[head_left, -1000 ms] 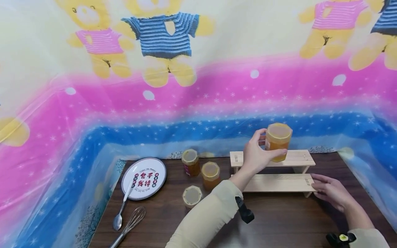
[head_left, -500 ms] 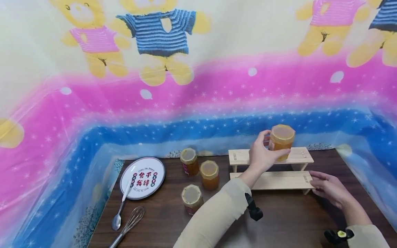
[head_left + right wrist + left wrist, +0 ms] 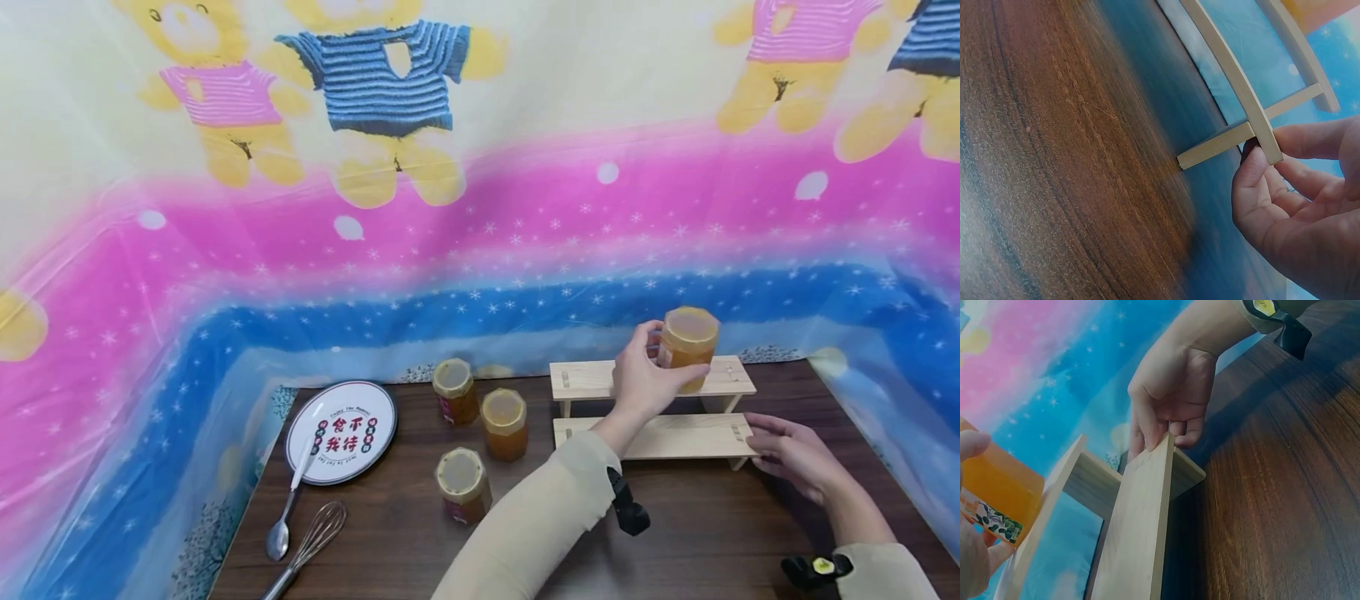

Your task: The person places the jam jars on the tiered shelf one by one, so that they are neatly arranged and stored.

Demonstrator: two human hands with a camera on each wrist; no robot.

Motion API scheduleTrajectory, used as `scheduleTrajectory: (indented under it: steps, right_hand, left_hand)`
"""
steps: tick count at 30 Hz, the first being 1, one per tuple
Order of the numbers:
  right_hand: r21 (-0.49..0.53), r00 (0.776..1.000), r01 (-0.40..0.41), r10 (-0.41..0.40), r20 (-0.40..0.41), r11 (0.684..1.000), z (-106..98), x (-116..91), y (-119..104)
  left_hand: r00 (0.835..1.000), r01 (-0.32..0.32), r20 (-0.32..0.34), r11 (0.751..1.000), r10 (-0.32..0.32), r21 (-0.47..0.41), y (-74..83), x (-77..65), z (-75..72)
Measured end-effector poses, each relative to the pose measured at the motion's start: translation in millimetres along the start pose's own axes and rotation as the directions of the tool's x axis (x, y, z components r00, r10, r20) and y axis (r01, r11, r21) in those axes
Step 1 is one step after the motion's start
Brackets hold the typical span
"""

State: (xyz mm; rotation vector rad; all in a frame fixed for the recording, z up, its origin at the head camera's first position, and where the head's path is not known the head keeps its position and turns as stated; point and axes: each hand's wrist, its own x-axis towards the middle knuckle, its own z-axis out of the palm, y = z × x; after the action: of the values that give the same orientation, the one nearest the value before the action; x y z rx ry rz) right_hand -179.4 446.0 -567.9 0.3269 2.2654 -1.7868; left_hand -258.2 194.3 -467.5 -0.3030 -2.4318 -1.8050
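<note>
fingers of the left hand (image 3: 641, 375) gripped a jar (image 3: 690, 337), mostly upright, at the back shelf (image 3: 587, 380); right hand (image 3: 797, 457) pinched the front shelf (image 3: 678, 437).

We find the head view bright and evenly lit, its shadows soft, with a dim patch on the table (image 3: 690, 517) beneath the right hand (image 3: 791, 458). A pale sheen shows near the lower edge, and small highlights catch the spoon (image 3: 277, 540). We find the smallest lettering on the plate (image 3: 330, 398) soft. In the left wrist view we get heavier contrast, a long dark shadow beside the right forearm, and a jar (image 3: 1007, 484) glowing amber. In the right wrist view we notice whitish glare at lower left, bluish shade beneath the front shelf (image 3: 1236, 75), its board bowed by the lens, and a hazy backdrop cloth (image 3: 1335, 59)
</note>
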Motion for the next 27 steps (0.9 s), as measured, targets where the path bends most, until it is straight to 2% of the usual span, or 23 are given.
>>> scheduleTrajectory:
  steps: [11,17,27]
  right_hand:
    - [0.015,1.000,0.000,0.000,0.004,1.000,0.7,0.8,-0.6]
    - [0.017,1.000,0.005,-0.005,0.004,1.000,1.3,0.1,-0.5]
    - [0.015,1.000,0.004,-0.004,0.000,1.000,0.8,-1.0,-0.5]
  left_hand:
    - [0.999,-0.037,0.002,0.998,0.037,0.047,0.4,-0.3,7.7]
    - [0.999,-0.048,0.013,0.994,0.047,0.098,2.2,-1.1,8.9]
    - [0.998,-0.056,0.043,0.992,0.051,0.116,6.1,-1.4,7.6]
